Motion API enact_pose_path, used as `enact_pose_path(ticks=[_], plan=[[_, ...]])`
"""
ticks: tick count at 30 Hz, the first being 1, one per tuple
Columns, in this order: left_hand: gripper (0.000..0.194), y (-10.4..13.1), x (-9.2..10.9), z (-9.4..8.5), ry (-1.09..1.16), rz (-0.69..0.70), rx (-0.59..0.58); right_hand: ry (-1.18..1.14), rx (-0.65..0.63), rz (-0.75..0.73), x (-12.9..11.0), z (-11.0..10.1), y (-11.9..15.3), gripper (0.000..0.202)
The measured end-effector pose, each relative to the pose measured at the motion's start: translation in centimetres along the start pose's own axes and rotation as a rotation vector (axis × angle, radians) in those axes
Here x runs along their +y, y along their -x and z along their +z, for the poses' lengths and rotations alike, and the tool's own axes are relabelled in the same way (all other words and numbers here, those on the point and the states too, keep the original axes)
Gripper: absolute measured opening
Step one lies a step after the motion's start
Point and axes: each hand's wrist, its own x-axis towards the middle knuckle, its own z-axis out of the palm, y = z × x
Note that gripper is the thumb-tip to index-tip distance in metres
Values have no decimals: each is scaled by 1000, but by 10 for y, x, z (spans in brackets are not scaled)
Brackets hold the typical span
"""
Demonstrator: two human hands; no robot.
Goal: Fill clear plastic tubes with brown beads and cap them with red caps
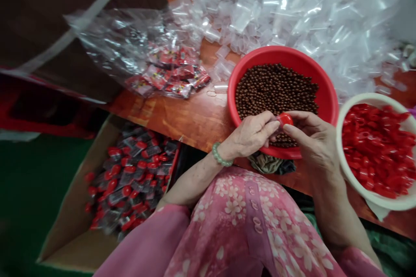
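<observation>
Over the near part of a red basin full of small brown balls, my two hands meet at one small container. My left hand, with a green bead bracelet at the wrist, is closed around its clear body, which the fingers mostly hide. Thumb and fingers of my right hand pinch the red cap at its end. Whether the cap is fully seated I cannot tell. Just right of my right hand stands a white basin filled with loose red caps.
A large heap of clear plastic containers covers the back of the orange-brown table. Red printed packets lie in a clear bag at left. Below the table edge, a cardboard box holds many red-capped clear containers.
</observation>
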Motion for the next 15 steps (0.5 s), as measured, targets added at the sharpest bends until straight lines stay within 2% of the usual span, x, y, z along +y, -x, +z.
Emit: enact_pose_path(ticks=[3,5,6,9,12,14,15], plan=[[27,29,4,-14,-56,43,32,90,-207,-104,-7,1,4,31],[32,61,0,-33,-102,64,141,205,-383,-197,-9,0,2,37],[35,82,-4,-44,-136,56,234,276,-438,-244,-9,0,-1,38],[37,153,-29,-84,-346,-104,626,494,-447,-360,-1,1,-12,32],[25,221,-57,-123,-819,-378,939,667,-398,-426,14,3,-23,30],[18,251,-69,-140,-981,-431,1104,753,-393,-446,24,5,-28,29],[20,257,-72,-145,-1033,-417,1168,789,-391,-447,29,6,-30,29]])
